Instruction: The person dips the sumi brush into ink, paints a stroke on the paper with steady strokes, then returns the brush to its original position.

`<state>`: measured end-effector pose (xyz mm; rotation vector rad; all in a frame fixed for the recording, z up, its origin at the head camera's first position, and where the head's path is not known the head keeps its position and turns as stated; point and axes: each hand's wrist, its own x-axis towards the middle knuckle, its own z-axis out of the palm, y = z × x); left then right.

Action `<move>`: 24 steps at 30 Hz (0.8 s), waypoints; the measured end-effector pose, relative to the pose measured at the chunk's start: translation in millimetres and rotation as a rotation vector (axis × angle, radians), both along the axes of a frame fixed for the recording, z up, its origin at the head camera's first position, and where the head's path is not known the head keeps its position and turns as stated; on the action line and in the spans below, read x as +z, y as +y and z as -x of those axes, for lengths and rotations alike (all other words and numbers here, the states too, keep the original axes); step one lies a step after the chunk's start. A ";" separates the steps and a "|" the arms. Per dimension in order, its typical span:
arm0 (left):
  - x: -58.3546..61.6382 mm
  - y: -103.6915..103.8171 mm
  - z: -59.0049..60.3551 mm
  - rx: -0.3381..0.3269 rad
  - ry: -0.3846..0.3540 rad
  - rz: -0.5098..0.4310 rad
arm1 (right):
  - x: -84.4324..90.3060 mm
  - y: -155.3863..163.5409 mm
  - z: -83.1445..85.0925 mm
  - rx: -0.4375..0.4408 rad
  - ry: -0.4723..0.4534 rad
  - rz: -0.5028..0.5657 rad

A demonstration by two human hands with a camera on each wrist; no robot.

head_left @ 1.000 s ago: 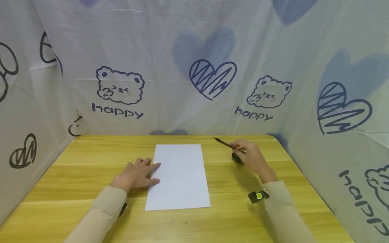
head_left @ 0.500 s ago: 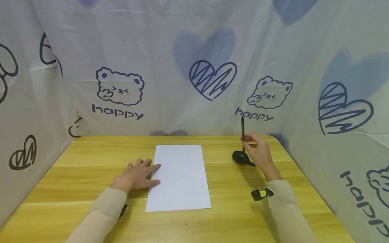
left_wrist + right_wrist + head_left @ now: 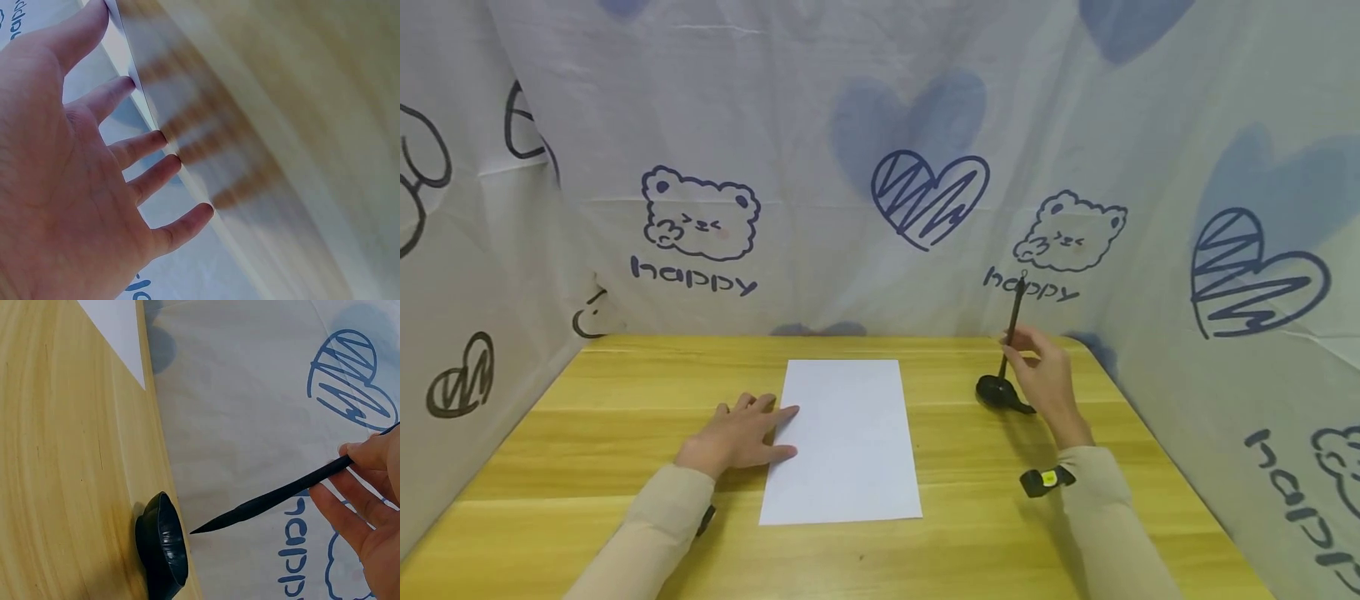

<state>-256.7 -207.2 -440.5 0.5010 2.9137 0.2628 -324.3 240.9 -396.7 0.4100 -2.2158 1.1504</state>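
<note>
Just beyond the right hand [image 3: 1047, 377], a black brush [image 3: 1012, 321] stands nearly upright, pinched between thumb and fingertips — its pointed tip hangs right over the small black dish [image 3: 997, 392], not touching it in the right wrist view. The left hand [image 3: 735, 434] lies flat, fingers straight and spread, holding nothing — its fingertips rest on the left edge of the white paper [image 3: 844, 442], which lies between both hands on the wooden table [image 3: 625, 400].
</note>
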 end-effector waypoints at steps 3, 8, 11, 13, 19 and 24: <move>-0.3 0.7 0.9 -0.007 -0.002 0.003 | -3.1 3.3 0.0 0.009 -0.011 0.009; -0.2 0.7 2.0 -0.014 -0.003 0.011 | -5.7 5.6 -0.9 0.009 -0.022 0.018; -1.7 -0.6 2.9 -0.010 -0.002 0.011 | -2.6 2.0 -3.4 -0.003 -0.031 0.027; -3.0 -1.7 3.4 -0.006 -0.003 0.011 | -1.9 0.8 -3.7 -0.009 -0.033 0.036; -3.9 -2.7 3.5 -0.006 0.000 0.010 | -8.1 6.7 1.2 -0.027 -0.071 0.059; -4.4 -2.7 3.6 -0.001 0.000 0.006 | -12.1 9.3 3.9 -0.008 -0.063 0.088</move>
